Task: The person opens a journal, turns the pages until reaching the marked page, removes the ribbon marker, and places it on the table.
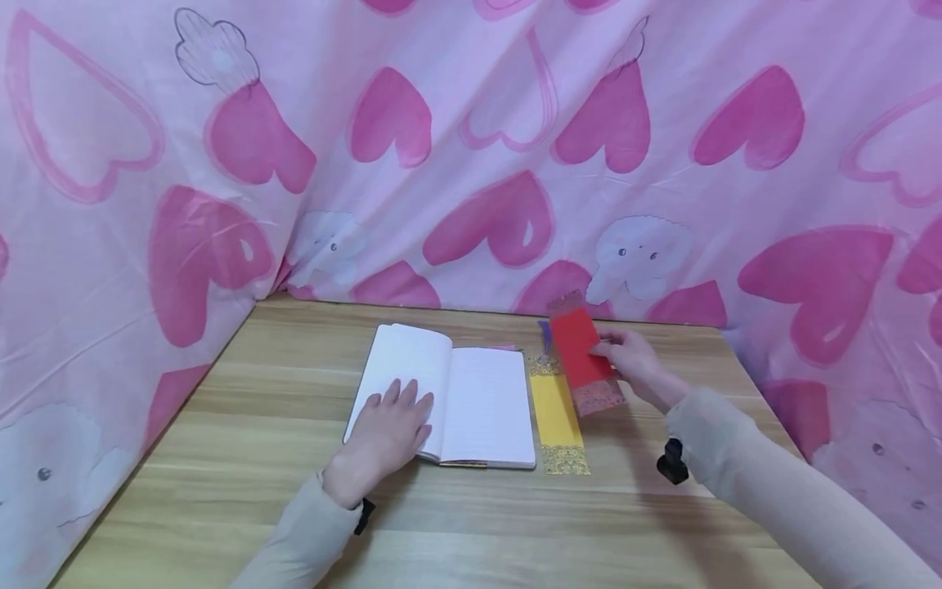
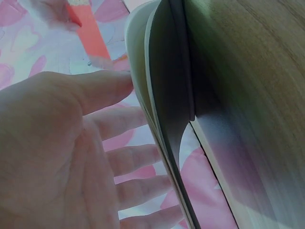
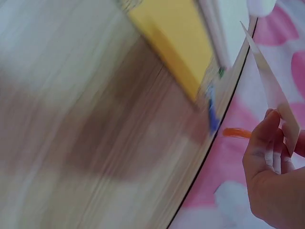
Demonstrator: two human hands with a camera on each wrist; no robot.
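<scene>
An open notebook [image 1: 486,405] with lined pages lies on the table. My left hand [image 1: 386,433] rests on its left page with fingers spread and straight; in the left wrist view the thumb [image 2: 107,88] lies at the pages' edge. My right hand [image 1: 634,361] pinches a red bookmark [image 1: 577,348] with lacy patterned ends by its right edge, tilted above the table. That bookmark shows nearly edge-on in the right wrist view, where an orange tassel [image 3: 237,132] appears beside the hand. Under and left of it lies a yellow bookmark [image 1: 555,413], partly covered in the head view.
A blue tassel [image 1: 545,334] lies at the far end of the yellow bookmark. Something pink [image 1: 503,348] peeks out behind the notebook. The wooden table [image 1: 243,491] is bordered at the back and sides by a pink heart-print cloth [image 1: 471,98].
</scene>
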